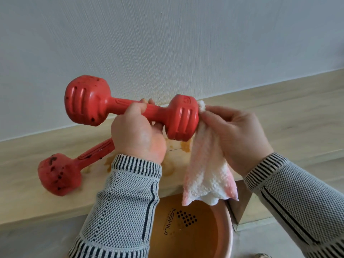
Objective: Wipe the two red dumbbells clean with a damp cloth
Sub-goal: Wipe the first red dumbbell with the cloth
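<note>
**Two red dumbbells, one in hand under the cloth, one waiting**

1. Second dumbbell. Lies on the pale wooden ledge, well left of and below the left hand's fingers, untouched. Dark spots on its near head; brownish stains on the ledge around it. Likely parked here until its turn.

2. Held dumbbell. Raised clear of the ledge, roughly level, heads pointing left and right. Dark specks show on the left head, the one farthest from the cloth.

3. Left hand. Fingers curled round the handle mid-bar, gripping it. Holding at the middle leaves both heads exposed for wiping.

4. Cloth. White and pink, pinched at its top against the end face of the right head, just beyond the left fingers. The remainder hangs loose, probably so drips fall to the basin.

5. Right hand. Fingers closed on the cloth's upper part, pressing it to the dumbbell.

6. Basin. Below both hands, holding brownish water. Printed inside: what looks like "MEIWUI" beside a dotted emblem; smaller print unreadable.
</note>
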Demonstrator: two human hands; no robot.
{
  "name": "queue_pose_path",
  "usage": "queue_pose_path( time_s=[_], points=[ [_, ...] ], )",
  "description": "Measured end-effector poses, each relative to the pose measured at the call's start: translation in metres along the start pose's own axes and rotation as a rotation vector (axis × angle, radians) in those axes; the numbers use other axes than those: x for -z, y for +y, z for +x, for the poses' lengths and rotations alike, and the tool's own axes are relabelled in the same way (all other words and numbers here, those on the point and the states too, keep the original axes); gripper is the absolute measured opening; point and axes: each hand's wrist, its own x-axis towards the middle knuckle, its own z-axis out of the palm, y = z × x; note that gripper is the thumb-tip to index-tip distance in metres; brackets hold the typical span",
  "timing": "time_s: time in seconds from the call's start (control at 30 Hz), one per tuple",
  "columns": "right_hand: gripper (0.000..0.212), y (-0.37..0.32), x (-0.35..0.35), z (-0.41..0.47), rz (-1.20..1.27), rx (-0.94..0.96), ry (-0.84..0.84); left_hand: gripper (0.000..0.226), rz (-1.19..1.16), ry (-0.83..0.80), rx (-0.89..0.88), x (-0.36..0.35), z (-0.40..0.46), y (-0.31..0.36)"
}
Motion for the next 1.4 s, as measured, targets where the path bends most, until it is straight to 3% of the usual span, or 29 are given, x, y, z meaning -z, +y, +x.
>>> queue_pose_path(
  time_s=[0.17,0.4,0.5,0.7,0.83,0.9,1.0,1.1,1.2,1.3,1.4],
  points=[
    [0.014,0.001,-0.002,0.004,0.163,-0.118,0.017,0.031,0.176,-0.120,-0.144,0.004,0.000,-0.002],
    [0.007,-0.004,-0.006,-0.001,0.281,-0.067,-0.060,0.019,0.191,-0.118,-0.232,0.005,0.003,-0.002],
    [0.010,-0.008,-0.007,-0.002,0.168,0.077,-0.035,0.017,0.188,-0.134,-0.235,0.007,0.004,-0.003],
    [0.016,-0.009,-0.015,-0.004,-0.313,0.497,0.005,0.019,0.287,-0.104,-0.342,0.006,0.006,-0.009],
    [0.016,-0.004,-0.020,-0.017,-0.434,0.775,-0.117,0.036,0.222,-0.041,-0.310,0.009,0.008,-0.007],
    [0.015,-0.004,-0.021,-0.020,-0.453,0.850,-0.163,0.019,0.184,0.008,-0.243,0.008,0.009,-0.001],
    [0.013,-0.007,-0.011,-0.011,-0.468,0.793,0.003,0.023,0.051,0.057,-0.066,0.002,0.007,0.013],
    [0.009,-0.014,0.002,-0.001,-0.426,0.598,0.193,0.014,-0.153,0.004,0.075,0.001,0.009,0.028],
    [0.008,-0.024,0.003,0.001,-0.215,0.291,0.217,0.012,-0.237,-0.061,0.163,0.004,0.015,0.044],
    [0.022,-0.037,-0.001,0.000,-0.035,0.160,0.225,0.017,-0.226,-0.146,0.217,0.002,0.006,0.053],
    [0.023,-0.050,-0.005,0.000,0.155,0.087,0.223,0.046,-0.204,-0.202,0.232,-0.002,-0.008,0.058]
  ],
)
